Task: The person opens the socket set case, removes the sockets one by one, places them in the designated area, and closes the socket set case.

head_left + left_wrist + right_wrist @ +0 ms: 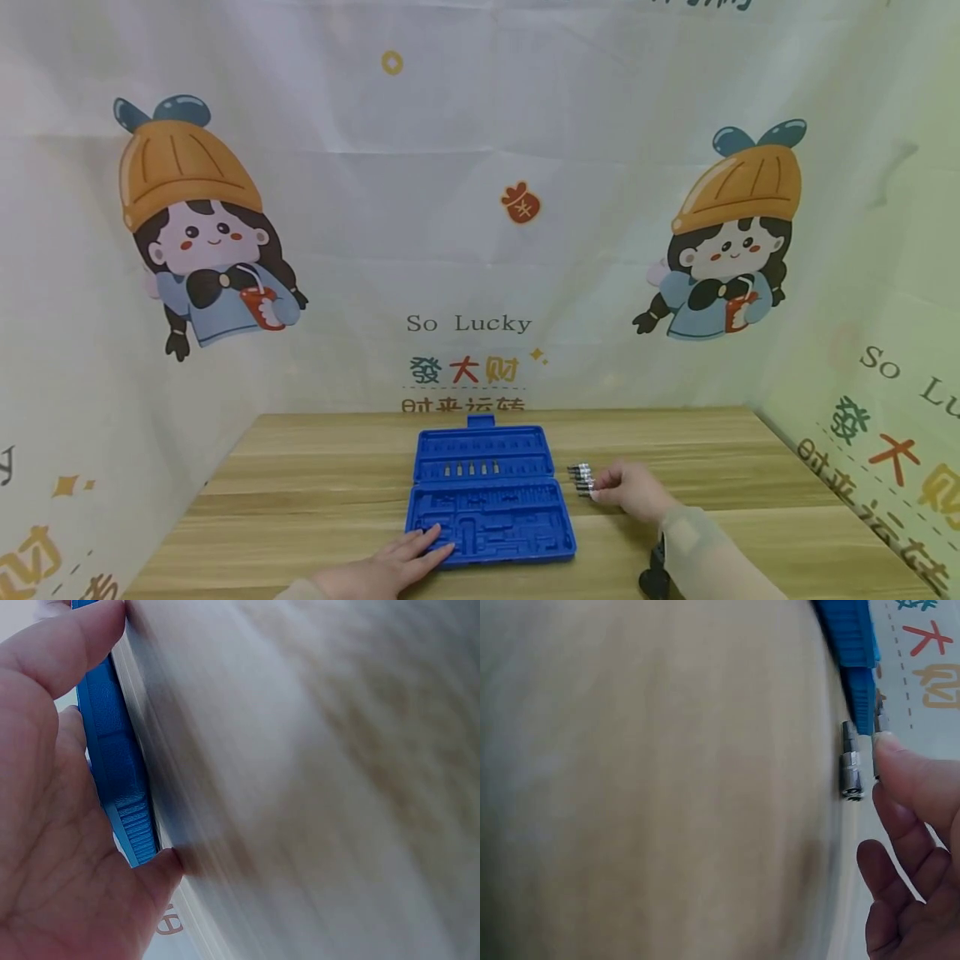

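A blue plastic tool case (517,546) lies unfolded on the wooden table, its moulded slots facing up. Several small metal bits (471,469) sit in a row in its far half. My left hand (393,567) rests on the case's near left corner, fingers stretched over the edge; in the left wrist view the thumb lies along the blue side (116,750). Right of the case is a short row of silver bit sockets (579,472). There my right hand (633,492) pinches one bit socket (880,720) between thumb and forefinger, while another (851,771) lies on the table beside it.
Wooden table (300,483) surrounds the case. A printed cloth (465,275) hangs behind it and at both sides. Something black (656,575) shows under the right wrist, close to the sleeve.
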Tool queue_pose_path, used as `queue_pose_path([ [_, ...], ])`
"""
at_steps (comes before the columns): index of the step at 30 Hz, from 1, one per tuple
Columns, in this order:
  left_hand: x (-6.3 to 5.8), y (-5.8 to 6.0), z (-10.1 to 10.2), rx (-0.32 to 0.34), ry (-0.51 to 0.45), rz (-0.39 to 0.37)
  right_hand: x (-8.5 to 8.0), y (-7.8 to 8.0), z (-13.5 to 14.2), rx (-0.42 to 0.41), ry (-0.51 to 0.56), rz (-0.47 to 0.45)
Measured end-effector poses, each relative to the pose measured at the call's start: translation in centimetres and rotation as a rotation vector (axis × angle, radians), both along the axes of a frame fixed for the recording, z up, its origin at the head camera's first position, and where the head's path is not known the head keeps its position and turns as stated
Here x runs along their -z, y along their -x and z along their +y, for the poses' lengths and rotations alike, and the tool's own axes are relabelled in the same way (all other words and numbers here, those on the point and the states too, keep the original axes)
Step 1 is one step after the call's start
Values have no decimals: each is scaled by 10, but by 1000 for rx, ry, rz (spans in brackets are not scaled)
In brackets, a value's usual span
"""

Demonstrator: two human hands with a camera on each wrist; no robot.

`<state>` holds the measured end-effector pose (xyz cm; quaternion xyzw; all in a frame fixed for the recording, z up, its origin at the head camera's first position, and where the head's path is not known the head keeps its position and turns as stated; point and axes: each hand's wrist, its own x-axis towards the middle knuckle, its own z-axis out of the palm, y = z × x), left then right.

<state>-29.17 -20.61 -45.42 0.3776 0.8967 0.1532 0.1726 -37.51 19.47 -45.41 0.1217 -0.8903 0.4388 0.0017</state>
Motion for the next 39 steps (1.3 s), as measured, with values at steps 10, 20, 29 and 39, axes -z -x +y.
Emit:
queue_pose_path([
  [10,-5,-2,2,3,12,16,10,0,4,-26,-34,51],
  [20,-4,-3,1,2,20,6,6,-4,1,-19,-60,52],
  [29,-1,0,2,-21,27,-1,-5,0,-4,21,47,-58],
  [39,-6,-3,1,-15,34,-3,-39,9,-48,33,133,-79],
])
